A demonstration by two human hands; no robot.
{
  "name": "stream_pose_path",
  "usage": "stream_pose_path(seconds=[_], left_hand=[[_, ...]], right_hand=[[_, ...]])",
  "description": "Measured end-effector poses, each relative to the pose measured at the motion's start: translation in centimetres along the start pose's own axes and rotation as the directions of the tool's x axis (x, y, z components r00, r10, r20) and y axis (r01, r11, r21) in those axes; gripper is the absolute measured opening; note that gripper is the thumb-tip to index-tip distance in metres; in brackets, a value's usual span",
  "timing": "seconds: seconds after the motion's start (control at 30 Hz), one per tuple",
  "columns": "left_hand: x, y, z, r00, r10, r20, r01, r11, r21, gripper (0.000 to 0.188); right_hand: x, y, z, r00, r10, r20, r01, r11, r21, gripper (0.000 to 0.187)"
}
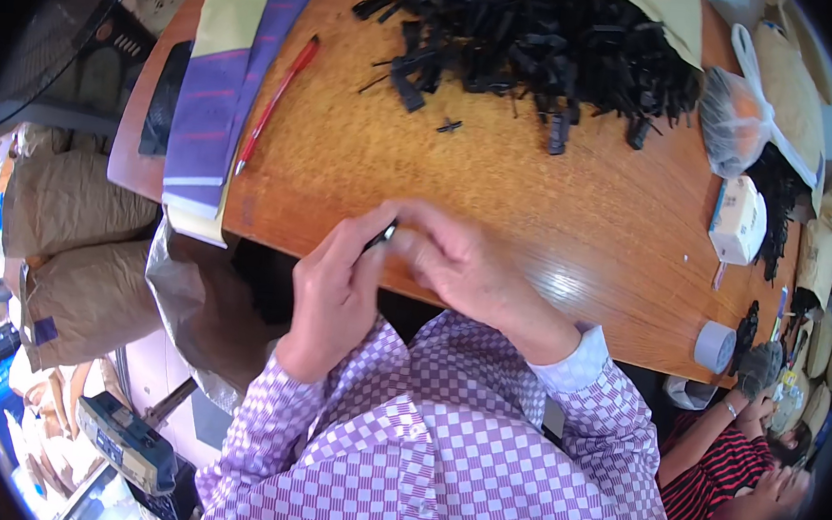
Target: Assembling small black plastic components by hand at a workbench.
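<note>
Over the near edge of the wooden table [345, 166], my two hands meet in front of my chest. Between the fingertips of my left hand [336, 278] is a small black plastic part [381, 236], mostly hidden by the fingers. My right hand [459, 268] is curled against it from the other side, its thumb and fingers blurred by motion, so its own grip on the part is unclear. A large heap of similar black plastic parts [550, 46] covers the far side of the table. One small black piece [449, 126] lies apart, nearer to me.
Purple and yellow papers [216, 98] and a red pen [277, 102] lie at the left. On the right are a tied plastic bag [734, 124], a white tissue pack [738, 222] and a tape roll [714, 346]. Brown sacks [88, 205] stand left; a person in stripes [711, 479] sits right.
</note>
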State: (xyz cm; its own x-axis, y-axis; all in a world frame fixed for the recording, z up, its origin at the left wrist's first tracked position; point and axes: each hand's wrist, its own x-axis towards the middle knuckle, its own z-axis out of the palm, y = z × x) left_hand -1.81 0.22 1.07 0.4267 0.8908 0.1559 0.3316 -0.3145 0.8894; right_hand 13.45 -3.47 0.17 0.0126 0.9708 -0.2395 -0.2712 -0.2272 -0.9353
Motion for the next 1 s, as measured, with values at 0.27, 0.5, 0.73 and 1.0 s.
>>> stream_pose_path(seconds=[0.27,0.5,0.73,1.0], left_hand=[[-5.2,-2.9,-8.8,0.978,-0.175,0.11,0.044,0.697,0.716,0.03],[-2.4,-0.2,-5.2,0.991,-0.13,0.012,0.109,0.873,0.475,0.028],[0.6,2.0,-0.4,0.964,0.023,0.266,-0.12,0.927,0.355,0.027],[0.4,1.0,1.0,0.884,-0.134,0.447,0.16,0.987,-0.021,0.027]], right_hand=[[0.7,-2.7,-9.9,0.857,-0.432,-0.281,-0.092,0.409,-0.908,0.034],[1.9,-1.6,-12.9,0.794,-0.545,-0.269,-0.271,0.079,-0.959,0.035],[0.8,-1.8,-14.7,0.698,-0.63,-0.341,-0.31,0.164,-0.936,0.034],[0.8,-1.8,-15.2,0.825,-0.443,-0.35,-0.053,0.556,-0.829,0.029]])
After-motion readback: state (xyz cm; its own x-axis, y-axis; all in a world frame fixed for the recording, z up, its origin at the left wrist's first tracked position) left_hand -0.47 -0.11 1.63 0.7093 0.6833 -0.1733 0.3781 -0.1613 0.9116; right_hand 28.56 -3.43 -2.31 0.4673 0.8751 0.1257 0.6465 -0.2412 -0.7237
